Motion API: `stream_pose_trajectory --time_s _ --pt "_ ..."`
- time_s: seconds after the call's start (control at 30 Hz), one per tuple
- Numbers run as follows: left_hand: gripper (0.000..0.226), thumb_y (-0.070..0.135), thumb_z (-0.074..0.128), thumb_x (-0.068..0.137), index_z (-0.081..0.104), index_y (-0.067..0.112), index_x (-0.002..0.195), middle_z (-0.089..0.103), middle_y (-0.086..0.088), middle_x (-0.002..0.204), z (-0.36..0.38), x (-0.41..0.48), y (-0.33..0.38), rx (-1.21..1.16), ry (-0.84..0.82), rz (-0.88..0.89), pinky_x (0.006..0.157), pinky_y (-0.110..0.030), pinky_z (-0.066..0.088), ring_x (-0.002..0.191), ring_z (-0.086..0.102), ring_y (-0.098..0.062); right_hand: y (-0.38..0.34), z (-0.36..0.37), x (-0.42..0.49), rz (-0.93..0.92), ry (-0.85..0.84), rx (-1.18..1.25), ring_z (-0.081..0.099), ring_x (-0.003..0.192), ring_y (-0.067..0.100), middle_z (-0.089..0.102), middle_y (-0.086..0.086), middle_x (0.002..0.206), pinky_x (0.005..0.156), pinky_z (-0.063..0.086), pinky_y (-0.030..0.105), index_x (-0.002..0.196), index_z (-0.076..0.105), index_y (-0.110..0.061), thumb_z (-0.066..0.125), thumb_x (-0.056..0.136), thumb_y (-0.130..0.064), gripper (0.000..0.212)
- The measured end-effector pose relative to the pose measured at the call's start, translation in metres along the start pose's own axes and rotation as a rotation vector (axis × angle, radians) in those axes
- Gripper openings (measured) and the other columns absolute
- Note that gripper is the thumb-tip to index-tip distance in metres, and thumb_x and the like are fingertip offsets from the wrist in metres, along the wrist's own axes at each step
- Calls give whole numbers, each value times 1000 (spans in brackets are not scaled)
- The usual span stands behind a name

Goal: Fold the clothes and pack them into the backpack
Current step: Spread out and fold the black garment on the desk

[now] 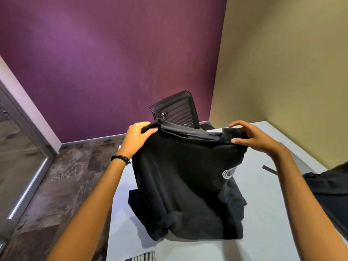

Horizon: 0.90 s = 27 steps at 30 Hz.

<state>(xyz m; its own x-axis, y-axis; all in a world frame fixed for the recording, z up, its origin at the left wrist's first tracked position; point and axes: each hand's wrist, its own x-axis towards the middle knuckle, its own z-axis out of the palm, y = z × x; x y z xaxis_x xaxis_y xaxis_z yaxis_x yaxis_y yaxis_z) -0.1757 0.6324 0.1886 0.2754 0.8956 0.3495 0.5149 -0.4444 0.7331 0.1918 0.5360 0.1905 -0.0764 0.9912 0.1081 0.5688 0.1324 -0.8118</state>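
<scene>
A black T-shirt (184, 178) with a small round white print on its right side hangs in front of me over the white table (263, 213). My left hand (138, 136) grips its left shoulder and my right hand (252, 135) pinches its right shoulder, both at collar height. The shirt's lower part bunches on the table, on top of another dark folded garment (133, 197). A dark bag or cloth (331, 189), possibly the backpack, lies at the table's right edge, partly hidden by my right forearm.
A black mesh office chair (176, 108) stands behind the table against the purple wall. A striped cloth (146, 256) pokes in at the bottom edge. A dark strap (269, 169) lies on the table at right. Carpeted floor and a glass door lie to the left.
</scene>
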Motion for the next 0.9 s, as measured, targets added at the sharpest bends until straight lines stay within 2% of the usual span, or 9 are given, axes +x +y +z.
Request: stream_pose_trajectory --time_s 0.1,0.13,0.2,0.3,0.4,0.53,0.7,0.8,0.9 --pt "9 30 65 87 66 29 78 62 9 69 -10 14 20 50 -40 61 60 -22 38 66 53 -2 5 -15 2 13 -6 -319 62 90 17 68 -9 94 80 48 25 104 65 -16 74 78 -6 30" --pt "8 31 65 87 67 28 80 64 8 72 -13 19 26 65 -64 73 61 -21 39 69 55 -3 4 -18 1 39 -1 -364 59 80 16 67 -17 79 72 45 21 89 67 -22 74 76 -6 21" --pt "4 31 66 86 67 27 85 66 10 79 -21 27 38 89 -174 87 64 -16 39 75 58 -1 5 -24 2 79 45 -438 47 61 17 53 -15 54 54 34 21 61 55 -34 75 76 -8 36" --pt "9 26 71 82 66 25 89 62 16 84 -35 36 55 195 -430 44 60 -9 42 79 58 0 7 -30 2 139 171 -584 48 60 31 59 9 59 53 34 36 66 67 -16 74 79 -20 15" --pt "17 19 71 82 56 19 75 51 10 77 -38 45 56 442 -486 16 53 -12 34 68 48 -3 5 -29 5 212 334 -671 49 61 30 54 8 58 50 32 32 64 60 -14 68 84 -28 25" --pt "14 24 62 90 67 11 89 63 -6 93 -38 50 46 580 -294 6 63 -25 40 83 58 -22 -2 -27 12 162 445 -757 54 79 34 50 7 76 58 31 31 78 65 -7 57 87 -9 12" --pt "22 24 47 97 65 16 107 67 -5 108 -41 37 37 620 50 35 68 -31 38 101 60 -30 -10 -25 17 162 581 -722 58 82 42 60 24 84 60 35 35 80 62 1 48 79 4 14" --pt "26 13 39 98 62 11 111 68 -13 101 -46 32 43 615 223 28 65 -32 34 94 60 -36 -24 -22 17 213 670 -759 56 88 48 60 32 97 65 37 41 100 51 1 42 88 -5 16" --pt "25 10 32 98 56 12 105 68 -15 70 -54 34 49 469 272 -14 62 -32 43 68 64 -28 -42 -22 19 213 735 -685 53 87 51 55 38 96 64 30 41 105 43 2 38 92 -6 17"
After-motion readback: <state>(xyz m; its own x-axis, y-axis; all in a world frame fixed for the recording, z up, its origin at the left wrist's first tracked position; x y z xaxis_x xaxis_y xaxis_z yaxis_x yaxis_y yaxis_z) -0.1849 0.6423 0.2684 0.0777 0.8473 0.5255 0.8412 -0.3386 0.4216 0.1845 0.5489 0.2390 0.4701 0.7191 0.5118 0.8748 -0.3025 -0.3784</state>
